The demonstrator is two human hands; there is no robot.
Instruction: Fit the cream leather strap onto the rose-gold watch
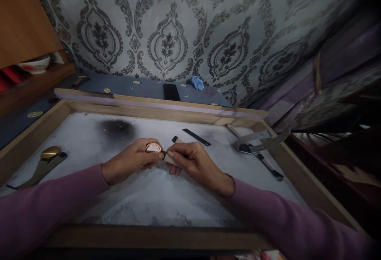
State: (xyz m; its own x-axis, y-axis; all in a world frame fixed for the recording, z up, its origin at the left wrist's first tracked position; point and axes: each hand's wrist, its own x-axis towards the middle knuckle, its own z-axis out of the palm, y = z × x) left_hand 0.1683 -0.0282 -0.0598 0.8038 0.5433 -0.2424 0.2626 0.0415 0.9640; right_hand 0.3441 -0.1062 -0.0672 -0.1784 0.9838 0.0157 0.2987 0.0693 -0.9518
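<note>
Copper-rimmed, the watch (153, 147) is held above the white table (143, 208), the left hand (139, 155) pinching its edge while the right hand (195, 158) pinches a pale strap (170, 159) beside it. Likely light and slippery, the strap pliant; best held by the edge. Whether they're joined, I can't tell from here.

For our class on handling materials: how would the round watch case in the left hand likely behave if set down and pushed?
The watch case may be slippery, since it looks polished and shiny. Its round outline suggests it could roll if stood on edge. Its metallic sheen suggests it is probably stiff.
</note>
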